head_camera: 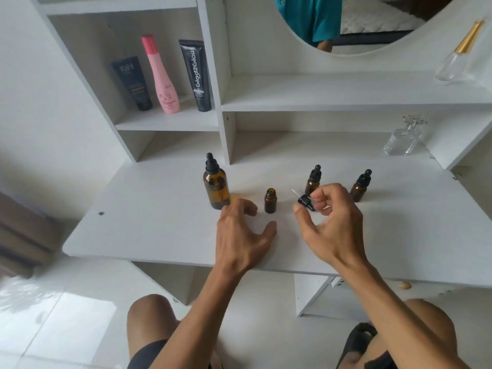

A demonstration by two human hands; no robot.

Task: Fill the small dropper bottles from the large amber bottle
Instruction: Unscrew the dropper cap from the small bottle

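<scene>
Pinching a dropper cap (pixel 306 202), right grip (pixel 328 222) hovers mid-desk; left grip (pixel 243 230) released beside uncapped bottle (pixel 270 201).

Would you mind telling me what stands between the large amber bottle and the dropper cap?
In the head view, one uncapped small bottle stands between the large amber bottle and the dropper cap, on the desk.

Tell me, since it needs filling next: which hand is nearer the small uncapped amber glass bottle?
Left. The left hand rests on the desk just beside the small uncapped amber glass bottle, its thumb below it. The right hand is farther right, holding the black dropper cap.
</scene>
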